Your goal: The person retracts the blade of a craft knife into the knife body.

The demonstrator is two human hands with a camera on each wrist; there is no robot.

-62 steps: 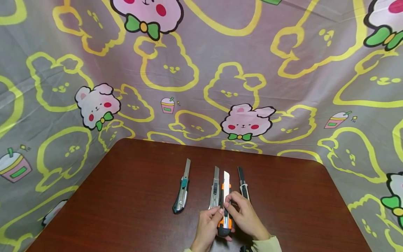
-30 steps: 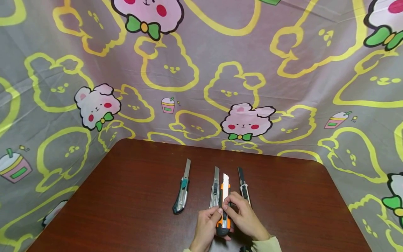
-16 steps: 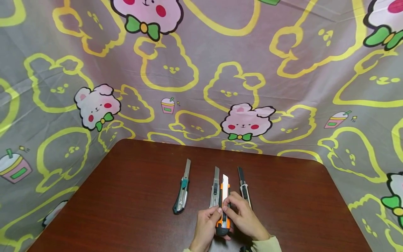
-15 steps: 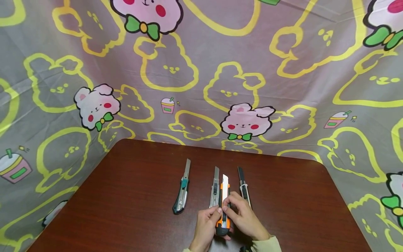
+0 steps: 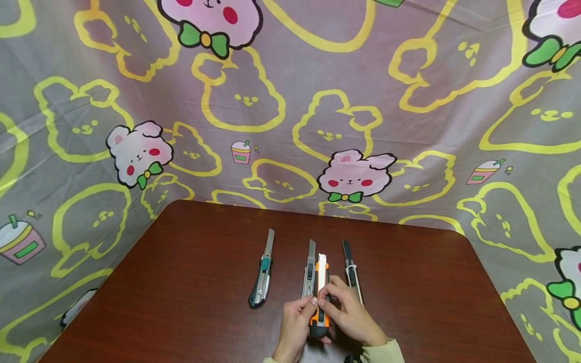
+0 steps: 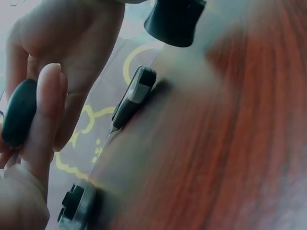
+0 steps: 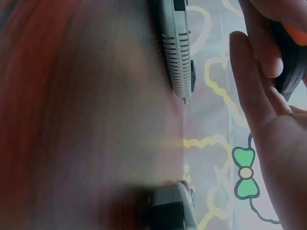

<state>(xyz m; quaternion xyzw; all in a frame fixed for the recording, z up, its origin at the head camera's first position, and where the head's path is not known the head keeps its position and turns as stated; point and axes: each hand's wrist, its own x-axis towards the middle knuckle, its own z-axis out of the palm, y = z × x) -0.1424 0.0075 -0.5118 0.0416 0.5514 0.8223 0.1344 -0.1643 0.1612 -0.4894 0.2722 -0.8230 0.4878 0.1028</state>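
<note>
Both hands hold an orange and black utility knife [image 5: 320, 321], its pale blade pointing away toward the back of the table. My left hand [image 5: 294, 322] grips the handle from the left, thumb on top. From the right, my right hand [image 5: 351, 315] pinches with thumb and forefinger at the middle of the knife; the slider is partly hidden there. In the left wrist view the dark butt [image 6: 19, 114] of this knife shows between fingers. A silver utility knife [image 5: 310, 272] lies just left of it, a white and black utility knife [image 5: 352, 275] to the right.
A teal and silver utility knife [image 5: 262, 282] lies farther left on the brown table [image 5: 195, 282], blade out. A small black object [image 5: 352, 358] sits at the bottom edge by the right sleeve, mostly cut off. Patterned cloth [image 5: 272, 101] hangs behind and at both sides.
The orange knife's blade shows less beyond its handle than before. The knife has shifted slightly left, and the right fingers have moved a little left and toward the body. Other knives stay put.
</note>
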